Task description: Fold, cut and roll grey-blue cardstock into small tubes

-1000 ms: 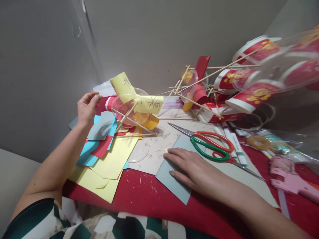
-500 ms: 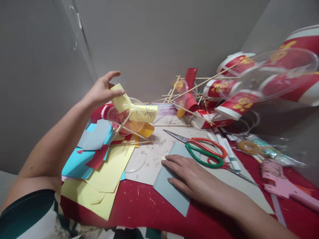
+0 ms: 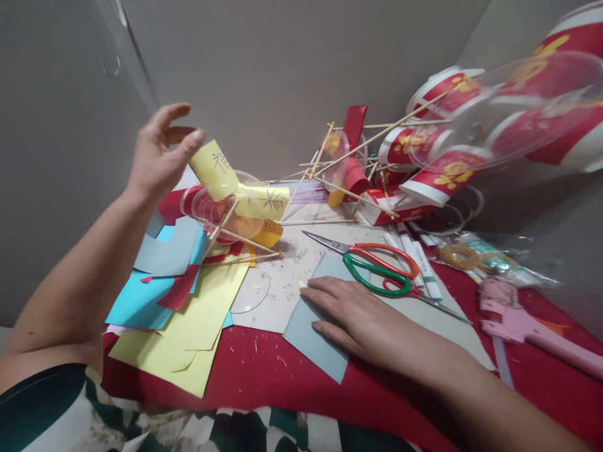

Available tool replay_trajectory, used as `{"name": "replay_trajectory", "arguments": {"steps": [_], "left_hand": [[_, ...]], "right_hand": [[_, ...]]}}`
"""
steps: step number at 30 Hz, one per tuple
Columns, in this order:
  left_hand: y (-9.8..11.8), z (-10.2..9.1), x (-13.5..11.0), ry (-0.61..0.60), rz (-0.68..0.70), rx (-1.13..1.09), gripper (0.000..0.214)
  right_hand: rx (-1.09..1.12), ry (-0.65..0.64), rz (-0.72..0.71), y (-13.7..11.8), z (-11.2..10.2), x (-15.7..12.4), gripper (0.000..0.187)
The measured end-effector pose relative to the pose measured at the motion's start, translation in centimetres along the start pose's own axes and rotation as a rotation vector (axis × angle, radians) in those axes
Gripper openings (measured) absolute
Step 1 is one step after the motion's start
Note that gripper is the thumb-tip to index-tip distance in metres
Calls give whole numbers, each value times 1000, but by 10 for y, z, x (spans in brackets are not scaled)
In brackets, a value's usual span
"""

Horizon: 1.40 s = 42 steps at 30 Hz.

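Observation:
My left hand (image 3: 162, 150) is raised at the left, fingers curved and apart, holding nothing. Its thumb is close beside a yellow paper roll (image 3: 214, 169) marked with a character; I cannot tell whether they touch. That roll sticks up from a clear plastic disc (image 3: 202, 213) along with a second yellow roll (image 3: 264, 199) and an orange one (image 3: 268, 233). Thin wooden sticks (image 3: 257, 243) prop this wheel-like piece. My right hand (image 3: 351, 314) lies flat with fingers stretched on a grey-blue sheet of paper (image 3: 330, 364). Just beyond it are scissors (image 3: 377, 263) with orange and green handles.
Coloured paper sheets (image 3: 198, 320) lie in a pile at the left. Behind stands a stick frame (image 3: 348, 188) with a clear disc and red cups (image 3: 452, 176). Markers (image 3: 426, 270), bagged tape (image 3: 499, 257) and a pink glue gun (image 3: 513, 320) are at the right.
My left hand has drawn back up and left off the yellow roll, whose written character now shows. My right hand stays on the paper. The whole view has shifted slightly.

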<state>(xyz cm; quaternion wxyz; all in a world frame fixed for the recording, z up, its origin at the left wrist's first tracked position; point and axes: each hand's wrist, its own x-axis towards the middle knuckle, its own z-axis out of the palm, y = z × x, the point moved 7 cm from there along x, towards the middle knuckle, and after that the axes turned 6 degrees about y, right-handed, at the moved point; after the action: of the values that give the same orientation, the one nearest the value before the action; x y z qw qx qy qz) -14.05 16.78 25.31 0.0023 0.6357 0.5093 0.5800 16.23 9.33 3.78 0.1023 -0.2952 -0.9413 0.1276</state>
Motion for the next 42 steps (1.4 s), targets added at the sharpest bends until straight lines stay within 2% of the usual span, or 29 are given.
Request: {"name": "replay_trajectory", "arguments": {"steps": [3,5,7,10,12,14,15,18,21,23,24,27,29,30,32,35,38,42], "left_hand": [[10,-25,-24,190,188,-13,31],[14,-31,-48,169,182,14,22],[20,-34,-75,136,123,66,24],[23,-35,-118,76,-54,80,24],[24,-28,-146,-19,-135,67,20],[28,-21,-173,-86,-147,62,14],[29,-14,-186,-179,-148,75,13],[35,5,-223,-446,-135,57,14],[43,13,-249,-688,-66,61,20],[44,4,-253,-741,-56,96,23],[42,-5,-251,-719,-65,125,24],[28,-44,-236,-554,-153,259,29],[11,-70,-232,-509,-264,386,37],[1,-81,-234,-517,-313,453,43],[-20,-93,-244,-610,-379,576,58],[-45,-101,-264,-709,-392,687,75],[-61,-102,-277,-721,-415,682,76],[-65,-100,-280,-694,-432,599,74]], "right_hand": [[43,-68,20,-5,-3,-5,59],[83,-141,27,-14,-1,-9,77],[47,-169,40,-22,1,-13,91],[-66,-175,17,-33,9,-24,90],[-139,-140,-10,-36,15,-33,75],[-195,-63,-32,-35,20,-42,58],[-217,-22,-42,-33,22,-46,52],[-245,52,-69,-28,28,-53,46],[-237,33,-102,-26,32,-53,47],[-212,-5,-119,-27,31,-52,49],[-200,-21,-122,-28,29,-51,51],[-187,-49,-121,-29,21,-48,55],[-199,-51,-125,-28,18,-46,53],[-203,-38,-132,-26,17,-45,52],[-196,18,-154,-20,16,-43,49],[-86,152,-155,-7,11,-42,40],[164,291,20,16,1,-39,28],[588,434,533,47,-11,-39,27]]}}
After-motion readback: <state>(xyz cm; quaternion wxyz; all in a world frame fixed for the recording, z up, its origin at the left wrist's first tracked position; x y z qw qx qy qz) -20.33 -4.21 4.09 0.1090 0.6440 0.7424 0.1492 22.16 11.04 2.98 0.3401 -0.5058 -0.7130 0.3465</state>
